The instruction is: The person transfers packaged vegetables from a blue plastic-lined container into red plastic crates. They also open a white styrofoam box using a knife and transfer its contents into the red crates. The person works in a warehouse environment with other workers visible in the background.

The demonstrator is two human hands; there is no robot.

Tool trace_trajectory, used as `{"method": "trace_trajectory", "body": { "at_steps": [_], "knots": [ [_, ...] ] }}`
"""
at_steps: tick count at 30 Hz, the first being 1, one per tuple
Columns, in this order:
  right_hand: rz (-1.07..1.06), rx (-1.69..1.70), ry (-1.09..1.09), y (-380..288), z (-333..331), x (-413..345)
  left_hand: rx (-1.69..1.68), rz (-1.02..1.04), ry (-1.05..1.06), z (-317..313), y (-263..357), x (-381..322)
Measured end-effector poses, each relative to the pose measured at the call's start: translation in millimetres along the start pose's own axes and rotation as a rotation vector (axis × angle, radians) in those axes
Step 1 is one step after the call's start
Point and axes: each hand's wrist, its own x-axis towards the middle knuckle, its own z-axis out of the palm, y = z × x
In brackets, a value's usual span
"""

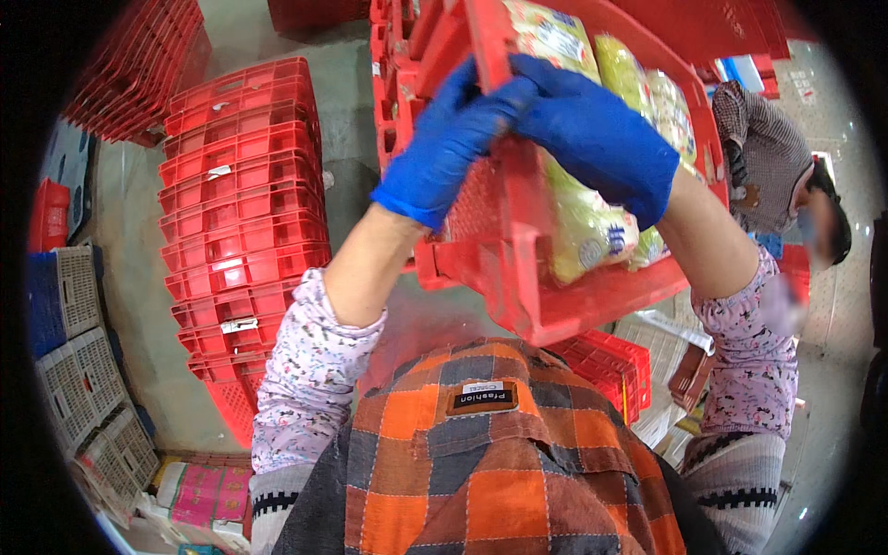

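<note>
Directly before me a red plastic crate (525, 208) is tipped at an angle, its near wall facing up toward the camera. In it lie several clear plastic packs of pale yellow-green food (590, 222), some bearing print. My left hand (458, 142), in a blue rubber glove, grips the crate's rim from the outer side. From the inner side my right hand (600, 142), gloved the same way, holds the same rim, its wrist above the packs. The two hands meet at the rim, and some fingertips are hidden behind it.
A tall stack of red crates (243, 229) stands left, with another stack (149, 69) behind. White crates (76, 368) and a pink carton (208, 492) line the far left. A person in a checked top (766, 149) is at right. Folded red crates (603, 368) lie below right.
</note>
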Motion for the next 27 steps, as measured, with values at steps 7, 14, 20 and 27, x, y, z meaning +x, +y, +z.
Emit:
{"method": "trace_trajectory", "body": {
  "at_steps": [7, 14, 20, 27],
  "knots": [
    [-0.026, 0.399, 0.359, 18, -69, -139, 0.114, 0.017, 0.183, -57, -36, -37],
    [0.217, 0.564, 1.039, 233, -81, -445, 0.886, -0.389, 0.500, -66, -180, -173],
    [0.744, 0.842, 1.008, 318, -34, -619, 0.804, -0.818, 0.068, 79, -325, -167],
    [0.846, 0.977, 0.929, 372, 25, -653, 0.891, -0.878, -0.398, 248, -441, -110]
  ]
}}
